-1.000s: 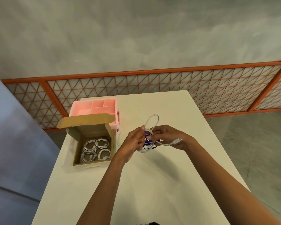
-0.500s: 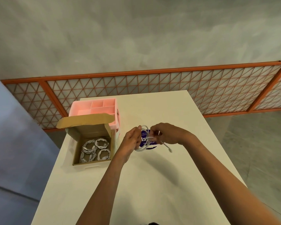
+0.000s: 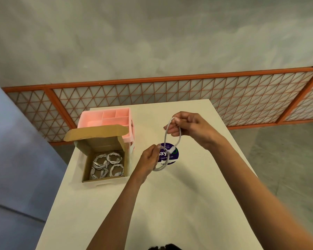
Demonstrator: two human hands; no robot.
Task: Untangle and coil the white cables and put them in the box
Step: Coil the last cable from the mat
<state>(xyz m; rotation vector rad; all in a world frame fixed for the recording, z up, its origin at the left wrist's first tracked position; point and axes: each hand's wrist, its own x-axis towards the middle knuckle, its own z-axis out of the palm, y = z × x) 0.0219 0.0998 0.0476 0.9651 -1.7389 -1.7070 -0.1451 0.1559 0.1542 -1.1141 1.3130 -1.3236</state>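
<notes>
The cardboard box (image 3: 102,144) stands open at the left edge of the counter (image 3: 170,204), its flap folded back so I can drop things straight in. Four finished coils (image 3: 107,166) already lie on its floor, side by side. Touching the box's far side is a pink tray (image 3: 105,118) with dividers, which plays no part here.

Just right of the box, my left hand (image 3: 148,160) is raised above the counter and pinches the lower part of the last white cable (image 3: 165,137) between thumb and fingertips, near where the strands cross. I judge that grip is there to keep the wound turns from springing apart. A small loop hangs below it, and a plug shows at the crossing, over a round purple sticker (image 3: 170,156) on the counter.

Farther right of the box and higher, my right hand (image 3: 192,128) pinches the top of a tall loop, pulling it taut so I can shape the coil. This cable is not yet in the box.
</notes>
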